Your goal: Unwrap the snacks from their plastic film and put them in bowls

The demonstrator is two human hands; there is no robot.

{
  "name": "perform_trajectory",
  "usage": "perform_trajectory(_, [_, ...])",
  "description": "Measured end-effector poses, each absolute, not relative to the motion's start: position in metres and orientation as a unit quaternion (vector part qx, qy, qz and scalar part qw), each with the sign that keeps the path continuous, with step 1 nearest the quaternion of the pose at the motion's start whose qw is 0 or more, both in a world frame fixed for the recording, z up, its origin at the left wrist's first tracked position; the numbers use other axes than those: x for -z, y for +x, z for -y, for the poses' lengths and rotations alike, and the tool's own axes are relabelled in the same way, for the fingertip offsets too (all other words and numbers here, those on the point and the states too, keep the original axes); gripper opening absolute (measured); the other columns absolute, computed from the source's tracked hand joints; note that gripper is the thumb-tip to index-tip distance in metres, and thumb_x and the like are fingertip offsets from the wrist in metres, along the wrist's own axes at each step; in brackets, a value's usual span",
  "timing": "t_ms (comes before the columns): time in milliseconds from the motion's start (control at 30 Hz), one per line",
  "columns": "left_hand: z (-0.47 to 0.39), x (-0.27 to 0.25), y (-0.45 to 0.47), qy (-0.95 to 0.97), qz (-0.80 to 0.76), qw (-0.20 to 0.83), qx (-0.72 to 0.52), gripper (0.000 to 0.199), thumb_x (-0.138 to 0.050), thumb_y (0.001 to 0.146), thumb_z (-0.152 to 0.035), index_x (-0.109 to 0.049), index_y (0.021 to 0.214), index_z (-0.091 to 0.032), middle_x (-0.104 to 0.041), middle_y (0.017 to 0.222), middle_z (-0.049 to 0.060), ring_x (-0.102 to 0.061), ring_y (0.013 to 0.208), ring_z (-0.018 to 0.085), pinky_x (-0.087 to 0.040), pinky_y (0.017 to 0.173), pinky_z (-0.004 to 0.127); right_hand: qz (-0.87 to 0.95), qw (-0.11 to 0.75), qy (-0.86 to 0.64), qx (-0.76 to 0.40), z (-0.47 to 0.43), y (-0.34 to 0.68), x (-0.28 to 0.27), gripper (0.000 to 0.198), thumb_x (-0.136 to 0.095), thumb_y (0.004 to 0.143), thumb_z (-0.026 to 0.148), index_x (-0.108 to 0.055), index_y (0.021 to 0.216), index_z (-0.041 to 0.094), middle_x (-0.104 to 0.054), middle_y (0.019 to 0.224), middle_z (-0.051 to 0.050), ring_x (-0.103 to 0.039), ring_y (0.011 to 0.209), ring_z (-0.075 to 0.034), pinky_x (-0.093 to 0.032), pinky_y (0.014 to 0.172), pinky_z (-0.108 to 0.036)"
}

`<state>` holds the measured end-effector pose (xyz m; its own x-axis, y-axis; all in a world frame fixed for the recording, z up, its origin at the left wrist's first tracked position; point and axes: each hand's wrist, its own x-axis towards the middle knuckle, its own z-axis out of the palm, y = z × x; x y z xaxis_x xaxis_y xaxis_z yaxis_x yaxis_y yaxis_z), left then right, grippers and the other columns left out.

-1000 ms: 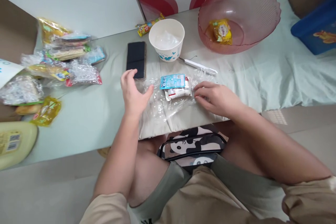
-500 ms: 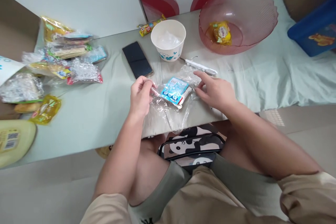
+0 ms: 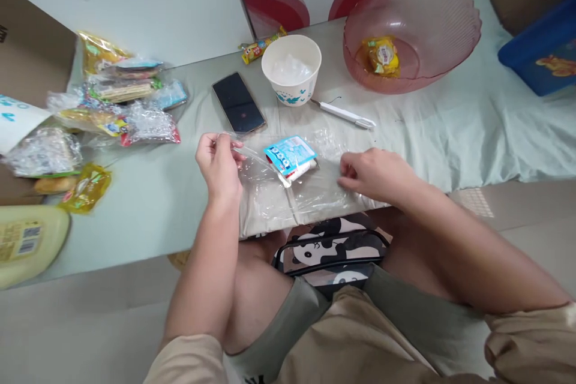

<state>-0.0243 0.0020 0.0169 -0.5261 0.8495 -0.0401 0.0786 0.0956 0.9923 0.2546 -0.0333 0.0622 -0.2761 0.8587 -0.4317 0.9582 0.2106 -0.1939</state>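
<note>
A person seated at a cloth-covered counter (image 3: 157,198) pinches an edge of clear film (image 3: 258,175) between thumb and fingers of the left hand (image 3: 220,162), drawing a taut fold toward the near middle of the cloth. There lie a blue packet (image 3: 291,155) and, partly beneath it, a white packet (image 3: 304,171). The right hand (image 3: 375,174) rests to their right, fingers curled with thumb close by; whether its grip catches any film cannot be told.

The work looks part-way through: the two packets are stacked together at the film, but it spreads loose around them, neither gathered tight nor closed. Whether they lie inside or merely on it is unclear. Closing the film appears to be what is left.

At left, a pile (image 3: 121,93) of packs in crinkled clear covering appears finished. At far right, a yellow packet (image 3: 383,56) sits in a pink bowl (image 3: 450,30), apart from the film.
</note>
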Motion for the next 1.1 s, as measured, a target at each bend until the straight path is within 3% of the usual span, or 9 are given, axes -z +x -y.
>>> perform_trajectory(67, [-0.002, -0.015, -0.021, 0.346, -0.661, 0.359, -0.561, 0.039, -0.07, 0.086, -0.054, -0.044, 0.086, -0.025, -0.06, 0.066, -0.006, -0.053, 0.045, 0.007, -0.029, 0.04, 0.022, -0.788, 0.159, 0.545, 0.238, 0.042, 0.254, -0.07, 0.018, -0.058, 0.091, 0.034, -0.073, 0.087, 0.024, -0.075, 0.081, -0.006, -0.064, 0.071, -0.022, -0.028, 0.057, -0.03])
perform_trajectory(133, [-0.003, -0.012, -0.019, 0.362, -0.657, 0.395, -0.53, 0.049, -0.073, 0.083, -0.064, -0.044, 0.093, -0.026, -0.061, 0.065, -0.007, -0.053, 0.043, 0.007, -0.029, 0.04, 0.023, -0.812, 0.138, 0.49, 0.286, 0.048, 0.256, -0.073, 0.022, -0.057, 0.094, 0.034, -0.075, 0.088, 0.025, -0.073, 0.076, -0.005, -0.063, 0.067, -0.02, -0.031, 0.058, -0.03])
perform_trajectory(233, [-0.002, -0.008, -0.019, 0.41, -0.652, 0.409, -0.489, 0.057, -0.067, 0.083, -0.076, -0.043, 0.096, -0.026, -0.057, 0.058, -0.009, -0.04, 0.034, 0.005, -0.02, 0.038, 0.026, -0.817, -0.002, 0.495, 0.298, 0.047, 0.263, -0.067, 0.022, -0.055, 0.095, 0.035, -0.075, 0.096, 0.025, -0.073, 0.076, -0.002, -0.061, 0.062, -0.016, -0.036, 0.059, -0.029])
perform_trajectory(300, [-0.003, -0.006, -0.02, 0.438, -0.649, 0.397, -0.479, 0.058, -0.062, 0.084, -0.08, -0.043, 0.096, -0.026, -0.052, 0.054, -0.01, -0.03, 0.031, 0.004, -0.016, 0.038, 0.028, -0.815, -0.088, 0.516, 0.248, 0.041, 0.267, -0.057, 0.025, -0.06, 0.092, 0.037, -0.073, 0.108, 0.024, -0.074, 0.089, -0.005, -0.064, 0.072, -0.018, -0.041, 0.064, -0.03])
perform_trajectory(400, [-0.004, -0.006, -0.021, 0.461, -0.645, 0.38, -0.476, 0.058, -0.064, 0.083, -0.079, -0.045, 0.094, -0.026, -0.049, 0.051, -0.01, -0.032, 0.034, 0.005, -0.019, 0.039, 0.028, -0.837, -0.123, 0.491, 0.208, 0.031, 0.269, -0.039, 0.032, -0.065, 0.088, 0.037, -0.071, 0.115, 0.021, -0.071, 0.111, -0.012, -0.066, 0.096, -0.027, -0.05, 0.079, -0.038])
perform_trajectory(600, [-0.005, -0.013, -0.023, 0.481, -0.647, 0.371, -0.462, 0.04, -0.07, 0.089, -0.06, -0.053, 0.084, -0.024, -0.05, 0.046, -0.008, -0.043, 0.039, 0.009, -0.03, 0.043, 0.024, -0.785, -0.241, 0.534, 0.201, 0.022, 0.269, -0.03, 0.017, -0.052, 0.093, 0.027, -0.067, 0.087, 0.022, -0.07, 0.1, -0.011, -0.066, 0.098, -0.027, -0.051, 0.09, -0.042])
perform_trajectory(767, [-0.001, -0.018, -0.026, 0.483, -0.664, 0.356, -0.447, 0.037, -0.068, 0.092, -0.051, -0.052, 0.072, -0.023, -0.045, 0.044, -0.007, -0.041, 0.039, 0.009, -0.028, 0.042, 0.024, -0.715, -0.271, 0.596, 0.246, 0.02, 0.274, -0.048, 0.01, -0.054, 0.093, 0.027, -0.062, 0.092, 0.022, -0.073, 0.086, -0.006, -0.066, 0.077, -0.021, -0.05, 0.073, -0.035])
perform_trajectory(967, [-0.002, -0.022, -0.025, 0.467, -0.676, 0.353, -0.448, 0.032, -0.071, 0.089, -0.04, -0.054, 0.069, -0.022, -0.042, 0.045, -0.007, -0.039, 0.039, 0.009, -0.025, 0.04, 0.023, -0.591, -0.273, 0.601, 0.464, -0.002, 0.293, -0.052, 0.016, -0.067, 0.088, 0.036, -0.062, 0.094, 0.021, -0.059, 0.06, 0.002, -0.053, 0.051, -0.013, -0.039, 0.05, -0.028])
perform_trajectory(1100, [-0.003, -0.023, -0.021, 0.467, -0.66, 0.384, -0.447, 0.034, -0.075, 0.085, -0.038, -0.052, 0.068, -0.021, -0.039, 0.045, -0.008, -0.035, 0.038, 0.007, -0.023, 0.038, 0.021, -0.502, -0.374, 0.535, 0.567, -0.019, 0.304, -0.044, 0.019, -0.061, 0.094, 0.04, -0.06, 0.086, 0.023, -0.05, 0.057, 0.005, -0.054, 0.055, -0.009, -0.044, 0.058, -0.029])
